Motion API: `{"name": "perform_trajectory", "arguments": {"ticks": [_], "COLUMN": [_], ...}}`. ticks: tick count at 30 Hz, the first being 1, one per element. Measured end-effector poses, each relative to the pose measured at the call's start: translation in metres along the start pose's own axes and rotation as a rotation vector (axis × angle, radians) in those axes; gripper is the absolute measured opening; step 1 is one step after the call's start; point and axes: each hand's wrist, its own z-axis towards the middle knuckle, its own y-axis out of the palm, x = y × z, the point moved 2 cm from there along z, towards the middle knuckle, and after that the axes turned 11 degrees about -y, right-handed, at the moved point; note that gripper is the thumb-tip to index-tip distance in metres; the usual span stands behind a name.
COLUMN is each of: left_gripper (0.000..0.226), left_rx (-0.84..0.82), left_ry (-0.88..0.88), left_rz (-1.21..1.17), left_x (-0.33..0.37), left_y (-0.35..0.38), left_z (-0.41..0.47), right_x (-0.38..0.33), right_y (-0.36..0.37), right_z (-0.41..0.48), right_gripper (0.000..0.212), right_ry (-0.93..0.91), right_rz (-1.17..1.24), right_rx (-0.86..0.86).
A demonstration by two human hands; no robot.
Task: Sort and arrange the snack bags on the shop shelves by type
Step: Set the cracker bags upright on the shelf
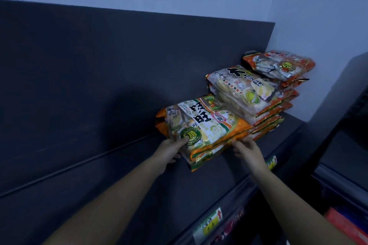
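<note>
A stack of orange-and-green snack bags (207, 127) lies flat on the dark top shelf (99, 185). My left hand (169, 150) grips the stack's near left corner, thumb on the green round label. My right hand (249, 150) holds the stack's near right edge with its fingers against the bags. Right of it stands a taller pile of red-edged rice cracker bags (249, 93). Further back to the right, another red-orange bag (282, 64) tops a separate pile.
The shelf's dark back panel (119, 61) rises behind the bags. Yellow-green price labels (211, 225) sit on the shelf's front rail. A pale wall (318, 16) closes the right corner. A second dark shelf unit (348, 145) stands at the right, with a red pack (346, 225) low down.
</note>
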Motion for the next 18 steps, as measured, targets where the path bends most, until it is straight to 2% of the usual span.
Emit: {"name": "perform_trajectory", "arguments": {"ticks": [3, 6, 8, 13, 16, 18], "left_gripper": [0.028, 0.039, 0.035, 0.040, 0.043, 0.036], "left_rx": [0.005, 0.054, 0.080, 0.084, 0.131, 0.156], "left_ry": [-0.017, -0.022, -0.017, 0.035, 0.079, 0.118], "left_rz": [-0.125, -0.257, -0.303, -0.351, -0.339, -0.314], "left_x": [0.006, 0.010, 0.013, 0.016, 0.011, 0.009], "left_y": [0.010, 0.015, 0.019, 0.025, 0.026, 0.027], "left_z": [0.016, 0.028, 0.029, 0.026, 0.023, 0.017], "right_x": [0.007, 0.012, 0.015, 0.025, 0.030, 0.031], "right_y": [0.001, 0.001, 0.000, 0.002, 0.009, 0.012], "right_z": [0.022, 0.046, 0.061, 0.088, 0.089, 0.087], "right_gripper": [0.035, 0.028, 0.030, 0.044, 0.060, 0.074], "right_ry": [0.047, 0.088, 0.135, 0.185, 0.163, 0.128], "right_rz": [0.121, 0.193, 0.217, 0.200, 0.242, 0.261], "right_rx": [-0.045, -0.033, 0.001, 0.064, 0.109, 0.124]}}
